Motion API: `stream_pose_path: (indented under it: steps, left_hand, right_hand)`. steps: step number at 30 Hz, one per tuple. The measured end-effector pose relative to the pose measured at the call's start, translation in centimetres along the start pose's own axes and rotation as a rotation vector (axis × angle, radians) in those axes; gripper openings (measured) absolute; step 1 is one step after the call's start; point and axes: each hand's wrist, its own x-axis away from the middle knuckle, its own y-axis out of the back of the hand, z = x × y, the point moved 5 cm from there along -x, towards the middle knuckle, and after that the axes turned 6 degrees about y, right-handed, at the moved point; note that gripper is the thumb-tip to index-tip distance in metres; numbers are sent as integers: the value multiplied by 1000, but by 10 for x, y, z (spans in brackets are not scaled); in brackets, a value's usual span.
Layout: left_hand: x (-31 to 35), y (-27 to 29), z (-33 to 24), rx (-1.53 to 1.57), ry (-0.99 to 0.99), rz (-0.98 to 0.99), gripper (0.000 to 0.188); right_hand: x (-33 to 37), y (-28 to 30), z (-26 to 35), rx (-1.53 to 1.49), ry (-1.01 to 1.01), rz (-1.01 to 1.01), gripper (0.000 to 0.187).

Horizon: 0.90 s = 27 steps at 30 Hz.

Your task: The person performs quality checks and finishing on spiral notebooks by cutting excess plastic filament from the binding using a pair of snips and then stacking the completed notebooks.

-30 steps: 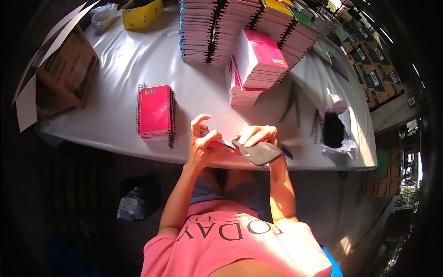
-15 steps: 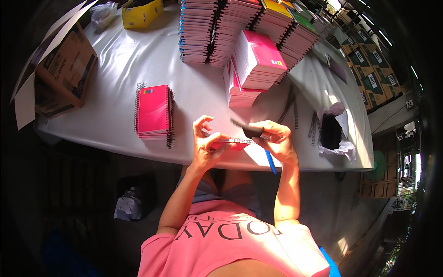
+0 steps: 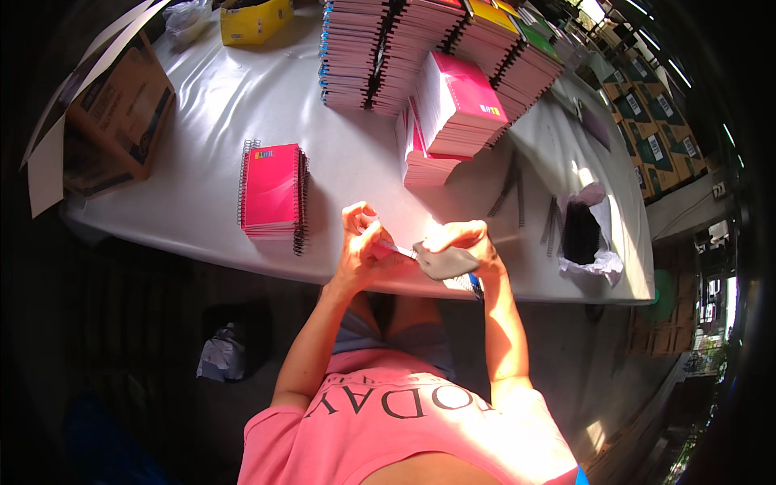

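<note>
Both grips, left hand (image 3: 360,242) and right hand (image 3: 465,242), closed on 1 spiral notebook (image 3: 440,263); yellow box (image 3: 257,20) contents unclear.

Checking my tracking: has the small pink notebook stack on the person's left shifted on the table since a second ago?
No. The pink spiral notebook stack lies at the same spot near the table's front edge, right of the cardboard box.

Both hands — left hand (image 3: 360,242), right hand (image 3: 462,242) — gripping a notebook (image 3: 443,263), over white table (image 3: 210,121) edge
</note>
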Motion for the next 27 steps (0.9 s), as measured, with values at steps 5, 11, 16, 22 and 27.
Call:
stream_pose_path:
  steps: [5, 11, 16, 22, 27]
  left_hand:
    - [-4, -4, 3, -95, -45, 19, 36]
    - [-3, 6, -36, -395, -44, 13, 27]
    - [-8, -8, -56, -691, -113, 17, 9]
    - [-5, -20, -48, -665, 8, 56, 17]
    - [-6, -20, -48, -599, 52, 24, 19]
  right_hand:
    - [3, 18, 4, 194, -8, -257, 33]
    - [49, 58, 25, 989, -230, -659, 44]
    - [109, 14, 26, 1399, -533, -663, 63]
    - [139, -1, 0, 1688, -393, -690, 54]
    - [173, 53, 28, 573, -125, -1313, 43]
